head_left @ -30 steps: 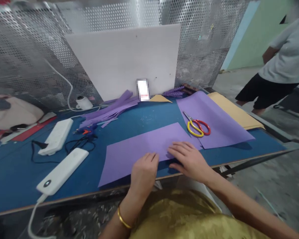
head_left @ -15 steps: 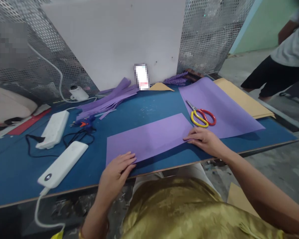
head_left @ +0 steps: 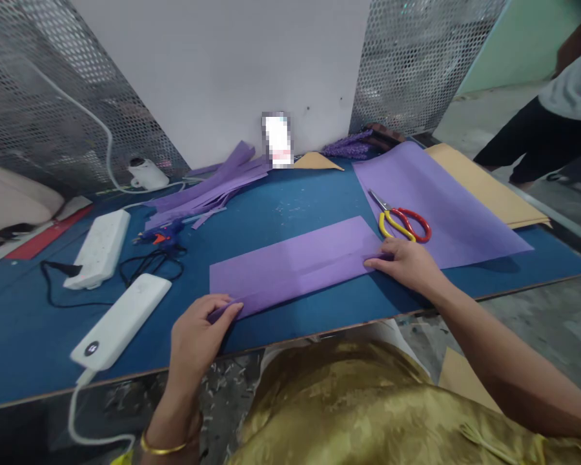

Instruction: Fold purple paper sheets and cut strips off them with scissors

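Note:
A rectangular purple paper sheet (head_left: 290,265) lies on the blue table in front of me, its near edge folded up in a narrow strip. My left hand (head_left: 201,332) pinches the sheet's near left corner between thumb and fingers. At the near right corner, my right hand (head_left: 399,261) pinches the folded edge the same way. Scissors (head_left: 397,219) with one yellow and one red handle lie just beyond my right hand. They rest on a larger purple sheet (head_left: 445,206), which curls up at its back edge.
Purple paper strips (head_left: 213,187) are heaped at the back left. A blue glue gun (head_left: 164,236), a white power strip (head_left: 99,248) and a white power bank (head_left: 121,323) lie left. Tan sheets (head_left: 489,187) lie at right. A phone (head_left: 278,139) leans on the board. A person (head_left: 537,123) stands far right.
The near edge of the purple sheet has gone from flat to folded up along its length. My left hand has shifted left and now pinches the corner; my right hand moved slightly right.

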A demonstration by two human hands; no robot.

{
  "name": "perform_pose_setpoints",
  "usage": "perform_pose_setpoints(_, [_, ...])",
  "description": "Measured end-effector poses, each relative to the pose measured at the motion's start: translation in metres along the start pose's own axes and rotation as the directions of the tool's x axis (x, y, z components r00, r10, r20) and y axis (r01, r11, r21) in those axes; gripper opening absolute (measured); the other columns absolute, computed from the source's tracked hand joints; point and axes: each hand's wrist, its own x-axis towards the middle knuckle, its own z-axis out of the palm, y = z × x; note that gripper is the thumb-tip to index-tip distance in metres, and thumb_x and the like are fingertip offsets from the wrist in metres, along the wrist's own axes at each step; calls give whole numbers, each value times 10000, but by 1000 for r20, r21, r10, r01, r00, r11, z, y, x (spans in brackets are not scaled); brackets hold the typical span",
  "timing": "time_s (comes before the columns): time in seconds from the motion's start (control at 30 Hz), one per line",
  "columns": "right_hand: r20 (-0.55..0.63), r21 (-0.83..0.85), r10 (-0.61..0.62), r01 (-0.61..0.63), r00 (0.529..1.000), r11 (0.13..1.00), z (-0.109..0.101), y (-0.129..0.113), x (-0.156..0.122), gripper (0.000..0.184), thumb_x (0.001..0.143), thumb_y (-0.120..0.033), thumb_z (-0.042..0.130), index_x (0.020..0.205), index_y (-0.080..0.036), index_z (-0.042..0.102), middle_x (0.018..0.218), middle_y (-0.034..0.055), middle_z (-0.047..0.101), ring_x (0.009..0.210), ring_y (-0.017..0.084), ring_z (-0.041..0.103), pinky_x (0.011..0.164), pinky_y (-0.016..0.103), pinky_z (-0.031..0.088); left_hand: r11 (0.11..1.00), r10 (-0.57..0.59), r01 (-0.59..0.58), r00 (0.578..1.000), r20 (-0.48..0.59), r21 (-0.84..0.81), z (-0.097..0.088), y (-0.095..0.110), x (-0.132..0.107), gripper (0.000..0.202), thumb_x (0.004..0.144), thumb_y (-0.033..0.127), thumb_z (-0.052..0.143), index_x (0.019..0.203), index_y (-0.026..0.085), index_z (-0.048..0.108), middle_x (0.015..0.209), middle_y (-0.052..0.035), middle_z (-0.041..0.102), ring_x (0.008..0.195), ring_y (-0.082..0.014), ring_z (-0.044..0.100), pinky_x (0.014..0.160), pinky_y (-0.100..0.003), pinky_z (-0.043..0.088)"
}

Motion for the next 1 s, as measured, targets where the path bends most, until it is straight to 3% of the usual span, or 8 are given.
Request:
perform_pose_setpoints(0.1, [-20,-33,28,-29,999,999,1,-1,-1,391,809,-522,692,611,-216,552,733,-3,596,653,164,551,600,299,357,997,66,-65,997,-40,29,4,3,-2,401,830,600,626,629,254,653,909,-33,746,930,-243,682,879,-367,484])
perform_pose_setpoints(0.3, [-52,-97,-25,20,998,995,5,1,-5,408,874,-559,622,651,-222,565,749,16,600,682,187,565,596,309,358,987,86,-72,992,-97,145,8,7,-3,395,868,555,613,617,250,594,870,-43,715,892,-255,653,829,-394,471])
perform_pose_setpoints(0.57, [-83,-135,-65,53,994,989,7,5,-4,447,883,-592,617,645,-227,518,728,29,585,680,202,554,601,318,355,968,150,-117,979,-139,224,8,0,-1,445,864,626,588,611,260,556,891,-71,689,922,-289,620,876,-448,476])
perform_pose_setpoints(0.8, [-154,-201,-36,4,987,980,7,4,-10,476,861,-620,653,633,-232,497,734,34,585,724,225,557,626,328,359,972,108,-84,989,-99,220,2,-6,-4,522,858,733,505,717,254,655,961,-90,697,951,-314,621,895,-487,465])
perform_pose_setpoints(1.0, [-281,-254,16,-90,959,963,8,7,-18,555,872,-690,591,587,-239,435,692,39,558,677,215,530,601,334,335,964,83,-46,988,-131,261,2,-6,-9,534,862,747,479,758,246,631,990,-113,683,973,-337,612,918,-504,466])
